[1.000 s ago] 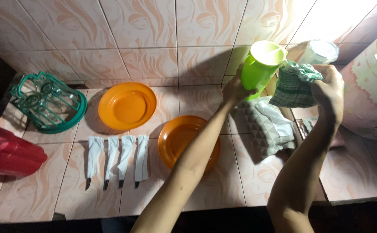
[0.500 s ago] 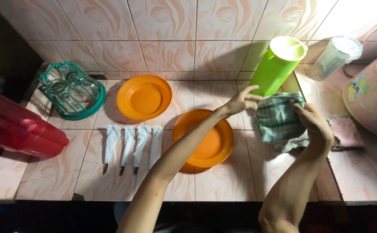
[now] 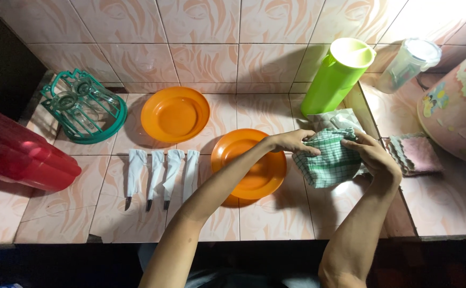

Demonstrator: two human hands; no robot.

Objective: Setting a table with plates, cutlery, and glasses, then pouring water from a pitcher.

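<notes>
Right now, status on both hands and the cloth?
Left hand and right hand both grip the green checked cloth over the counter. Orange plate touches its left edge; green pitcher stands behind.

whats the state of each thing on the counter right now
Green checked cloth: held by left hand and right hand
Lime green plastic jug: upright, open top
Two orange plastic plates: empty
Four white-wrapped utensils: lying side by side
Clear lidded container: lid on

I'm seeing a green-and-white checked cloth (image 3: pixel 329 162), two orange plates (image 3: pixel 175 114), a lime green pitcher (image 3: pixel 337 74), a teal rack (image 3: pixel 83 106), a red tub (image 3: pixel 19 157), pink swirl-patterned tiles (image 3: pixel 206 32).
</notes>
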